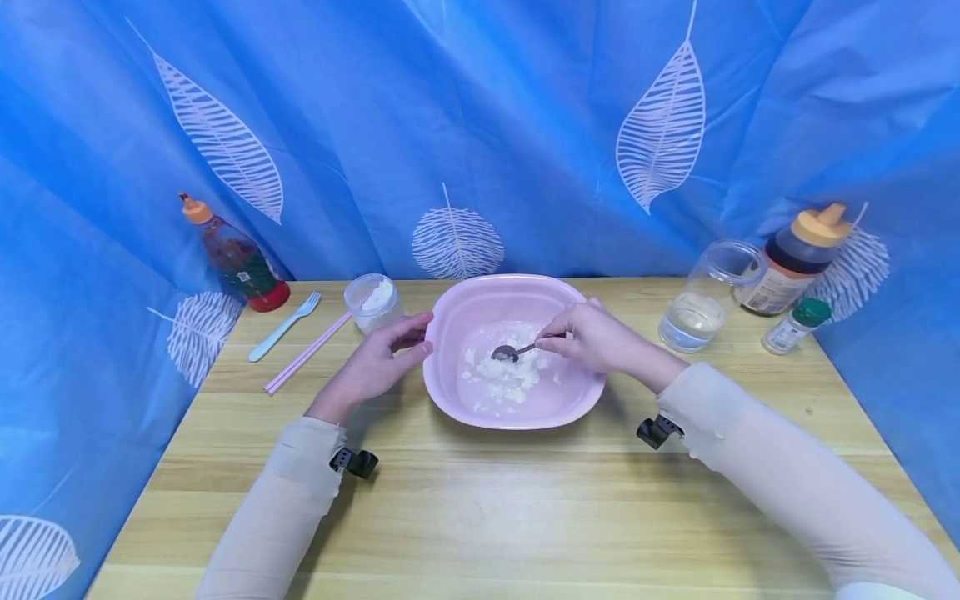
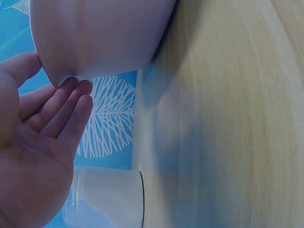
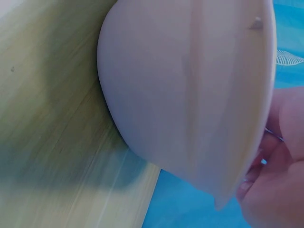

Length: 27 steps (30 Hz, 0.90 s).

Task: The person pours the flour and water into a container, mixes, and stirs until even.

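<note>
A pink plastic basin (image 1: 510,298) stands on the wooden table, with clumpy, wet-looking white powder (image 1: 506,383) at its bottom. Over its right side reaches my right hand (image 1: 592,335), pinching the handle of a small dark spoon (image 1: 506,353), whose bowl is in the white clumps. In the right wrist view the basin's wall hides most of that hand's fingers and the spoon's bowl. My left hand (image 1: 380,358) holds the basin's left rim, thumb on one side and bent fingertips under the edge, as the left wrist view shows.
Behind the left hand is a clear jar of white powder (image 1: 375,310), near pink chopsticks (image 1: 307,354), a light-blue fork (image 1: 285,327) and a red sauce bottle (image 1: 247,268). At right stand a cup of clear liquid (image 1: 692,321), a dark sauce bottle (image 1: 780,279) and a green-capped shaker (image 1: 793,327).
</note>
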Motion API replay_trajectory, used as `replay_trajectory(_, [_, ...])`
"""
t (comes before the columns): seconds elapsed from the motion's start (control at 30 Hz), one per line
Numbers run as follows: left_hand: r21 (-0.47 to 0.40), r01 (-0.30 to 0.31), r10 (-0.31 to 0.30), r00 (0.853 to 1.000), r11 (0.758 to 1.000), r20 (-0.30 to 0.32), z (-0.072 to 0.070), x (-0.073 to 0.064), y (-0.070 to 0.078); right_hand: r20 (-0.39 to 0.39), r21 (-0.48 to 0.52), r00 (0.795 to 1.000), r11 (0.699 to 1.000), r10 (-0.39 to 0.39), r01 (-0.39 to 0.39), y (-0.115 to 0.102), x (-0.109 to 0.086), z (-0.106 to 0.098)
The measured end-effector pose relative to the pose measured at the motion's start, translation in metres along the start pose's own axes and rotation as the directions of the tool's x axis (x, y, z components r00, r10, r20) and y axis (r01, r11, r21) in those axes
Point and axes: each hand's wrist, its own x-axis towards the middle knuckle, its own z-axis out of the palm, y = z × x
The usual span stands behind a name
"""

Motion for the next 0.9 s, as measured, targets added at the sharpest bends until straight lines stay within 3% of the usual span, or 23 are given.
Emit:
replay_trajectory(0.4, [-0.001, 0.014, -0.014, 1.000, 1.000, -0.006, 0.000, 0.000, 0.000, 0.052, -0.077, 0.996, 0.994, -0.075, 0.079, -0.002, -0.009, -0.011])
replay_trajectory(0.6, [0.008, -0.010, 0.010, 1.000, 1.000, -0.019, 0.000, 0.000, -0.001, 0.085, -0.041, 0.988, 0.991, -0.125, 0.129, -0.001, -0.011, -0.011])
replay_trajectory(0.9, [0.005, -0.002, 0.002, 1.000, 1.000, -0.009, 0.000, 0.001, 0.000, 0.051, 0.019, 0.984, 0.986, -0.169, 0.169, -0.007, 0.001, 0.004])
